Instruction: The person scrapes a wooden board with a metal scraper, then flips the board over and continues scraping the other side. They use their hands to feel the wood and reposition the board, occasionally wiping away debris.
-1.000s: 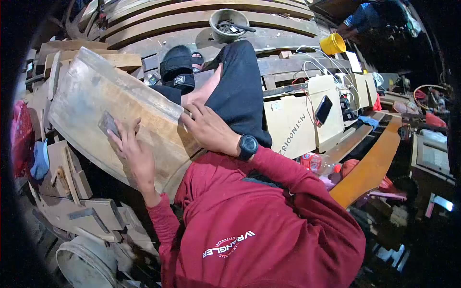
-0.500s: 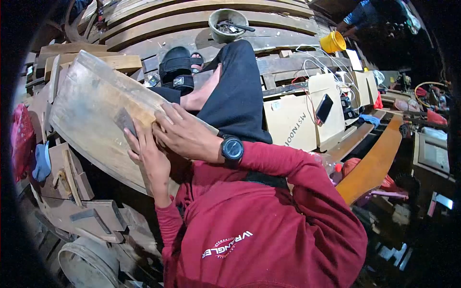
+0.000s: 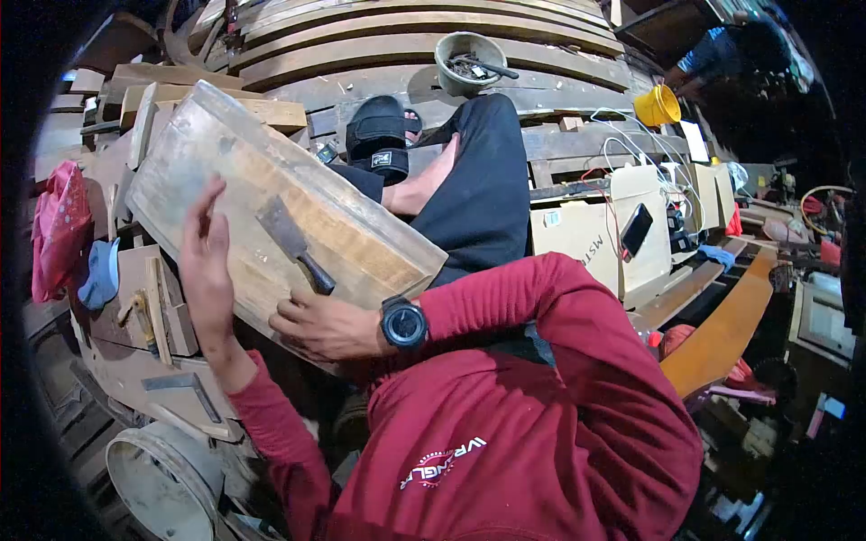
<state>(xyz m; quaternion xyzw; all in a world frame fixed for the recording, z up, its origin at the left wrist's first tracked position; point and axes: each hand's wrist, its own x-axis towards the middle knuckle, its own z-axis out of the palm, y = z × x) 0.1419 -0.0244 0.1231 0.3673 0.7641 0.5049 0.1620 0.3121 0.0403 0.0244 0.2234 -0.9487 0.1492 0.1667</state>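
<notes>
A putty knife [image 3: 291, 242] with a broad flat blade and dark handle lies on a large wooden board [image 3: 234, 162] slanting across my lap. The board's face is scuffed, with grey patches and paler bare wood. My left hand [image 3: 209, 257] is raised at the board's left part, fingers stretched out, holding nothing. Close below the knife handle, my right hand [image 3: 325, 326] rests at the board's near edge with loosely bent fingers. A black watch [image 3: 403, 325] is on that wrist.
Beyond my legs stands a bucket [image 3: 467, 68] of small dark pieces. To the right are cardboard [image 3: 568, 243], a phone [image 3: 637, 230], cables and a yellow bucket [image 3: 658, 105]. At left lie a metal square [image 3: 185, 388] and a white bucket [image 3: 162, 478]. Another person [image 3: 722, 54] is at upper right.
Both hands have come off the putty knife, which now lies on the board. My left hand has moved left and up; my right hand has dropped toward the near edge. The view has shifted.
</notes>
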